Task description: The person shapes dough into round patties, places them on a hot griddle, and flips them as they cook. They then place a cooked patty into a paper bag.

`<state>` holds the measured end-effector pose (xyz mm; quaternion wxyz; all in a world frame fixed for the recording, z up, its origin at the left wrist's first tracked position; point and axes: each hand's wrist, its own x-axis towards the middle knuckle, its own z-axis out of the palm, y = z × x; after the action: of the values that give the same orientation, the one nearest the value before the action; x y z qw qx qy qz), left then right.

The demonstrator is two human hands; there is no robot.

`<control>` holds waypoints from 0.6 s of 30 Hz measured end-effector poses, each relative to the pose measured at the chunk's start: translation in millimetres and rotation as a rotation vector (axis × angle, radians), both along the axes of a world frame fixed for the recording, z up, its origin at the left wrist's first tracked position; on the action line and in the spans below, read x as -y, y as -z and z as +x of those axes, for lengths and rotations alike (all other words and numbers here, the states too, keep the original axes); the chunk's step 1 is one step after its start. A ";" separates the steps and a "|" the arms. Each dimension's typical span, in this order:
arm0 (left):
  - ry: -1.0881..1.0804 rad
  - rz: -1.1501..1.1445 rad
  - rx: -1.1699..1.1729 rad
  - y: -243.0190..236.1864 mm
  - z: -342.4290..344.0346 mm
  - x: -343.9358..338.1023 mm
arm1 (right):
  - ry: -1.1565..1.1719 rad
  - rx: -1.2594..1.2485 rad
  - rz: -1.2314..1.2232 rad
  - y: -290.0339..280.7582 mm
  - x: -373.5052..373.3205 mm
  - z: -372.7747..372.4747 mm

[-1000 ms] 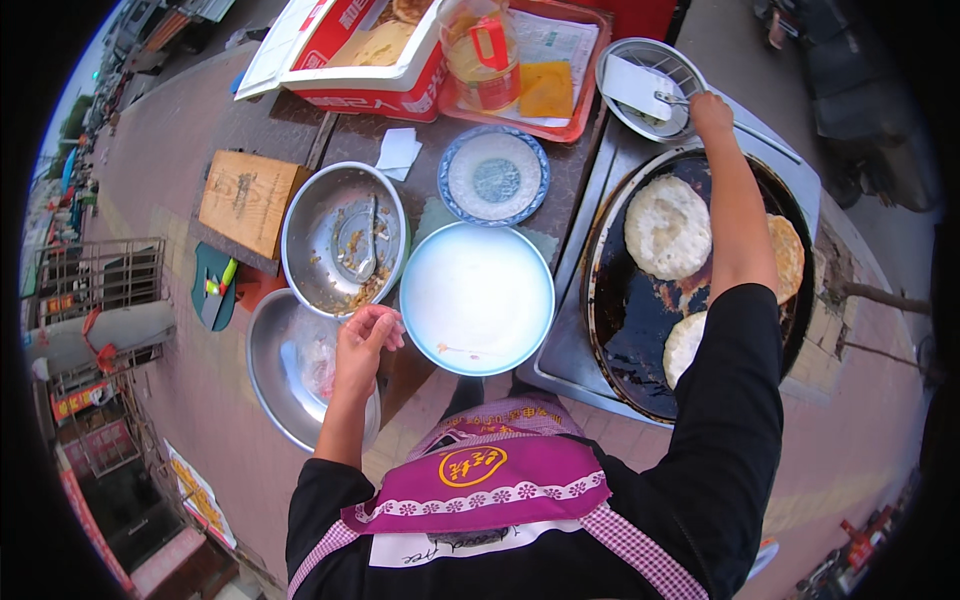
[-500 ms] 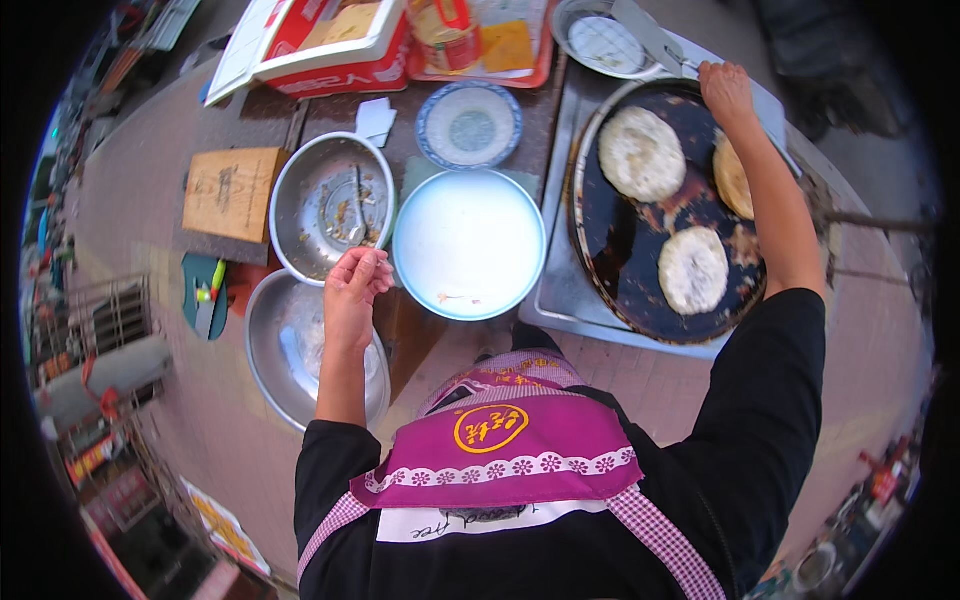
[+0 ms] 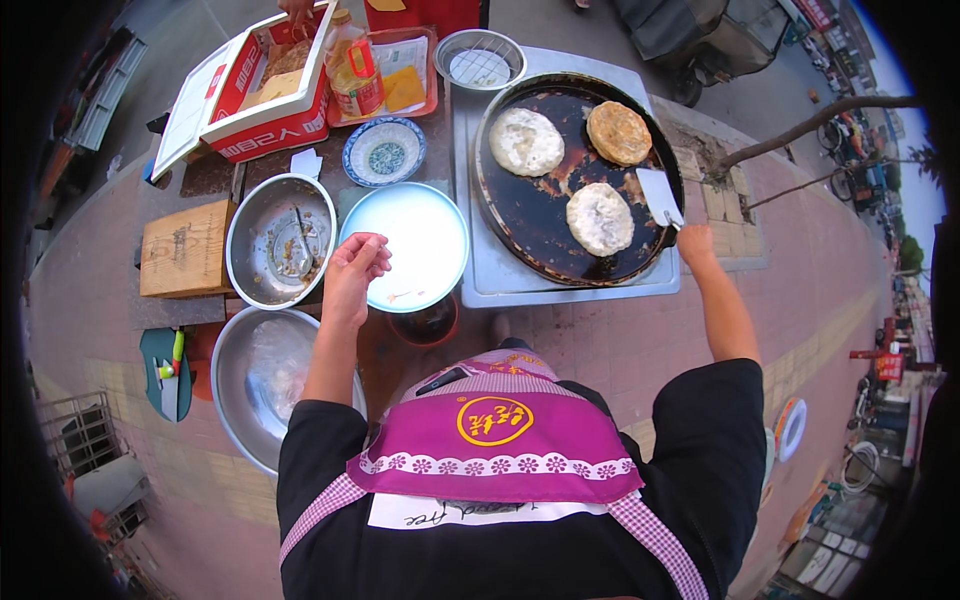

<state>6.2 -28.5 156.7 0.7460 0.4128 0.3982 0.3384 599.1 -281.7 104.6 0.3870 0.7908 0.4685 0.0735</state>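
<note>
My left hand (image 3: 355, 264) hovers over the left edge of a white basin (image 3: 415, 235), fingers curled together; whatever they may hold is too small to tell. My right hand (image 3: 697, 240) grips a metal spatula (image 3: 657, 195), its broad blade at the right rim of the black griddle (image 3: 530, 220). On the griddle lie two pale flatbreads (image 3: 525, 142) (image 3: 600, 219) and one browned flatbread (image 3: 620, 133). A steel bowl (image 3: 250, 245) with a utensil and food scraps stands left of the basin, and a larger steel basin (image 3: 235, 390) holding clear plastic sits below it.
Another person's hand (image 3: 296, 12) reaches into a red foam box (image 3: 260, 135). Behind are an oil jug (image 3: 355, 80), red tray (image 3: 426, 60), patterned plate (image 3: 385, 150) and rack bowl (image 3: 480, 57). A wooden box (image 3: 180, 250) sits left; tree branches (image 3: 790, 137) lie right.
My right hand has swung the spatula from the rack bowl down to the griddle's right side. My view has turned, and another person's hand now shows at the foam box.
</note>
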 end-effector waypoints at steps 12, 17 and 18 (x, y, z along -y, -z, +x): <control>-0.190 -0.050 -0.082 15.0 46.3 23.1 | -0.071 -0.260 -0.269 40.8 -86.0 41.4; -0.257 -0.086 -0.086 20.5 65.3 35.8 | 0.768 -1.279 0.349 40.5 -115.3 42.5; -0.271 -0.097 -0.084 21.1 67.9 37.6 | 0.848 -1.360 0.393 38.7 -117.1 39.8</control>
<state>74.1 -66.0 135.6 0.6952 0.3325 0.4970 0.3989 638.9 -164.6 65.9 -0.1316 0.8255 0.2410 -0.4931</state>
